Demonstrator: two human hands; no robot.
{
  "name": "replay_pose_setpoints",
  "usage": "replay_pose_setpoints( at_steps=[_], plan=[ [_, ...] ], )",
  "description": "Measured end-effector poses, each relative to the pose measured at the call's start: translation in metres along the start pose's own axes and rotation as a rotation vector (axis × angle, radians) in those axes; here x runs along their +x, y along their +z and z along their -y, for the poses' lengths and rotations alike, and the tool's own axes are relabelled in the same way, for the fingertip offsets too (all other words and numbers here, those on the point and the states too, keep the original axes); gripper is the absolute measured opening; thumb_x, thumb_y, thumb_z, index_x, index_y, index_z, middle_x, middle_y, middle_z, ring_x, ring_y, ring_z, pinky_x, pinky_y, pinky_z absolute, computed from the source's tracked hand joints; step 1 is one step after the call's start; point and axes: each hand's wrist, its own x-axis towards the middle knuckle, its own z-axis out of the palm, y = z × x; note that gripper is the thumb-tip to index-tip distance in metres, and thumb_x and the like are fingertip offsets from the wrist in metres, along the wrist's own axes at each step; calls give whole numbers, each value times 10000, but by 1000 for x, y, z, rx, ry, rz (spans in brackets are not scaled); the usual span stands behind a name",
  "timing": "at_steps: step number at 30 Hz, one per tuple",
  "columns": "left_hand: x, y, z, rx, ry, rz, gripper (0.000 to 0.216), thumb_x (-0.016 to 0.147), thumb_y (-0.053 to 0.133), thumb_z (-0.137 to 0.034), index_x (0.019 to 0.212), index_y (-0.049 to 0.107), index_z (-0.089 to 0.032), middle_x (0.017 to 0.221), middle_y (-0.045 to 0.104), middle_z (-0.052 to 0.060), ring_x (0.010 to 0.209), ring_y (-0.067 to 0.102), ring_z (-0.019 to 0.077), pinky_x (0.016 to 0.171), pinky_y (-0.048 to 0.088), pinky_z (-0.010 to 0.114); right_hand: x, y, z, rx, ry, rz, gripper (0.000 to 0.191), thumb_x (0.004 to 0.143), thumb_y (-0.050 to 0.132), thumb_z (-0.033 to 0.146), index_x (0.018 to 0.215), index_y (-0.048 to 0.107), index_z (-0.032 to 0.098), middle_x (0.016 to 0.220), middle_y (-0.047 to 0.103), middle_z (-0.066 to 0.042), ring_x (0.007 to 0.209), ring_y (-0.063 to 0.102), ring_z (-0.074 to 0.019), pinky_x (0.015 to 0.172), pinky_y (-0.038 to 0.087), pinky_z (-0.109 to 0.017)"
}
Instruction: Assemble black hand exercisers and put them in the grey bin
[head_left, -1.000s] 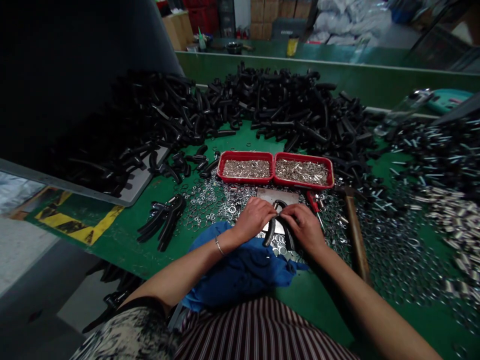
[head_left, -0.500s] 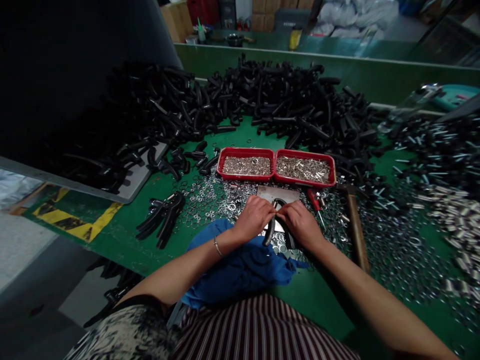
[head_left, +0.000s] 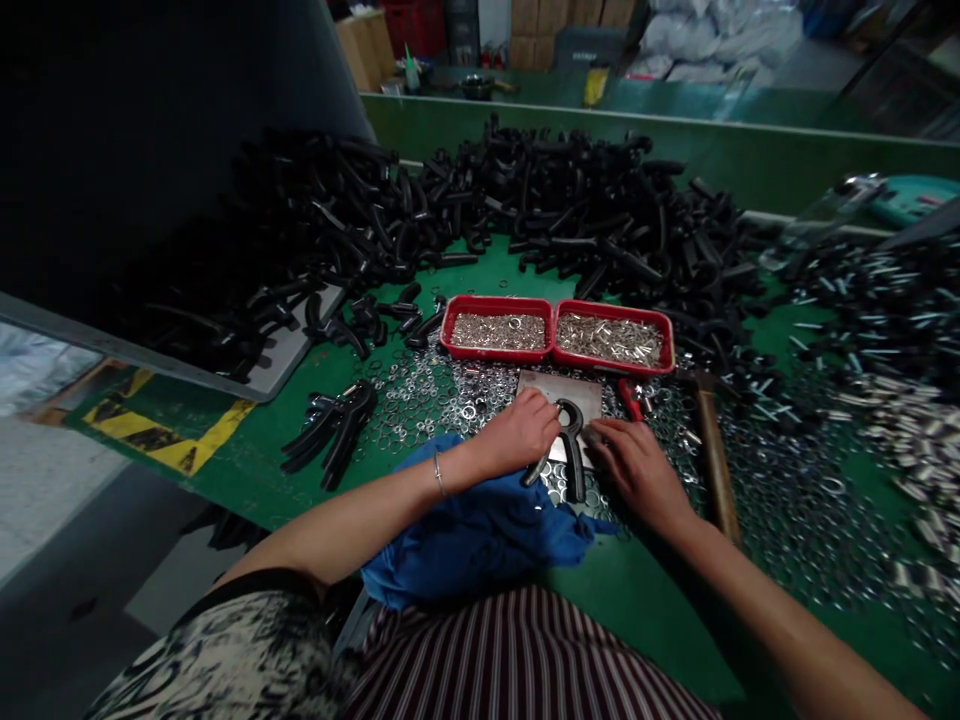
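Observation:
My left hand (head_left: 520, 434) is curled on the left arm of a black two-armed handle part (head_left: 570, 450) that lies on a small grey metal plate (head_left: 577, 392). My right hand (head_left: 636, 462) rests just right of that part, fingers stretched toward it over loose silver washers (head_left: 427, 395), holding nothing that I can see. A blue cloth (head_left: 480, 535) lies under my left wrist.
Two red trays (head_left: 556, 318) of small silver parts sit behind the plate. A wooden-handled hammer (head_left: 712, 460) lies to the right, red-handled pliers (head_left: 628, 396) by the plate. A heap of black handle parts (head_left: 525, 210) fills the back; several assembled ones (head_left: 330, 432) lie left.
My right hand has let go of the black part and slid right and down. The part now lies exposed on the plate, with my left hand still on it.

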Motion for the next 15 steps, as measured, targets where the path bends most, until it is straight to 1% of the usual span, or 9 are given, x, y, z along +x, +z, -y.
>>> replay_pose_setpoints(
  at_steps=[2,4,6,8,10,12,13,14,15],
  plan=[
    [-2,0,4,-38,37,8,307,1023,378,-194,981,674,-127,927,641,92,940,540,231,910,389,401,-16,-20,-15,-123,129,-58,316,991,465,286,1245,607,162,1198,640,-161,1106,577,-294,973,471,-482],
    [-7,2,6,-142,-1,-14,288,1029,403,-235,1041,676,-143,977,664,84,968,555,223,915,397,393,-31,-40,-31,-305,269,-57,346,988,447,327,1205,629,129,1182,638,-193,1099,575,-326,962,457,-502],
    [-13,5,7,-285,-82,-44,263,1023,444,-278,1095,672,-167,1037,681,70,1002,571,212,929,406,389,-41,-56,-45,-460,422,14,424,987,426,384,1225,621,93,1152,635,-228,1060,589,-350,911,466,-500],
    [-15,5,10,-413,-156,-87,247,1014,475,-290,1126,668,-186,1082,688,64,1039,583,204,951,413,391,-44,-64,-56,-524,584,101,515,985,403,454,1282,589,77,1126,636,-247,997,616,-359,814,489,-472],
    [-12,2,20,-481,-221,-169,247,1014,472,-279,1137,666,-188,1111,686,72,1071,591,199,970,421,390,-41,-68,-66,-484,716,161,564,977,389,504,1304,574,83,1123,641,-247,947,638,-354,729,491,-437],
    [-1,-5,42,-452,-318,-261,259,1017,455,-270,1129,669,-178,1123,684,85,1085,597,198,978,429,380,-32,-72,-75,-339,809,210,537,953,434,502,1239,612,84,1071,670,-225,889,659,-331,693,485,-408],
    [6,-10,56,-393,-385,-273,262,1013,455,-264,1122,675,-172,1129,684,93,1088,599,203,979,430,377,-27,-76,-79,-251,851,226,499,934,473,481,1183,638,81,1018,687,-208,847,666,-313,684,483,-394],
    [13,-15,73,-305,-461,-237,262,1004,464,-257,1118,683,-168,1138,683,103,1093,600,213,977,429,377,-22,-80,-82,-173,881,230,455,911,510,454,1126,659,82,961,698,-190,803,669,-296,675,480,-383],
    [20,-20,90,-202,-543,-156,254,986,489,-245,1110,694,-161,1145,684,119,1097,603,233,972,427,383,-19,-86,-83,-120,889,224,413,892,537,429,1077,671,86,911,702,-176,765,666,-285,664,474,-377]
  ],
)
